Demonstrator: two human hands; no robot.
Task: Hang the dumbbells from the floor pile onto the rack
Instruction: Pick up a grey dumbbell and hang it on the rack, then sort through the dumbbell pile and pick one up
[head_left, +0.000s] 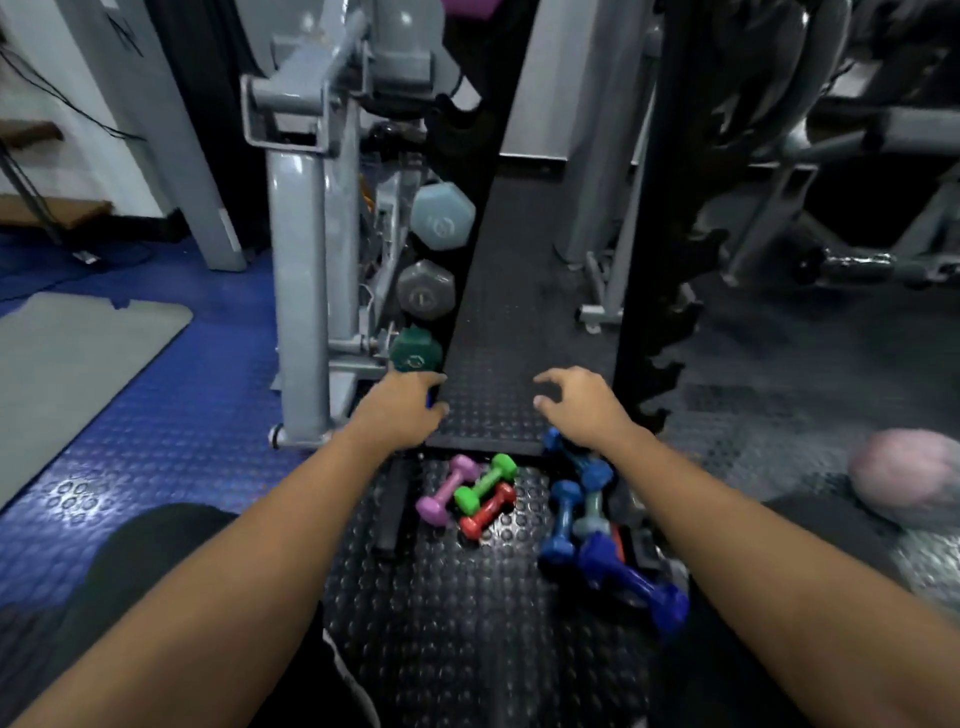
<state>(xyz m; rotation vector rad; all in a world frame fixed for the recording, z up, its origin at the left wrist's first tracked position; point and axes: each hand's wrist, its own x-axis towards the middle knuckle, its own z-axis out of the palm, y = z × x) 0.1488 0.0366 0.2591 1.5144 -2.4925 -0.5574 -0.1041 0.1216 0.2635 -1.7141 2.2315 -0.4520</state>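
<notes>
The black rack has a left upright (467, 270) and a notched right upright (641, 270). A light blue dumbbell (444, 218), a grey one (426, 293) and a dark green one (415, 354) hang on its left side. My left hand (402, 410) is at the foot of that upright, fingers curled round a blue dumbbell of which only a sliver shows. My right hand (582, 405) hovers by the right upright, fingers loosely bent and holding nothing. On the floor below lie a pink dumbbell (447, 488), a green one (485, 483), a red one (488, 512) and several blue ones (563, 519).
A grey machine frame (301, 312) stands just left of the rack. A grey mat (78, 364) lies on the blue floor at far left. A pink ball (904, 473) rests at right. More machine legs (602, 291) stand behind the rack.
</notes>
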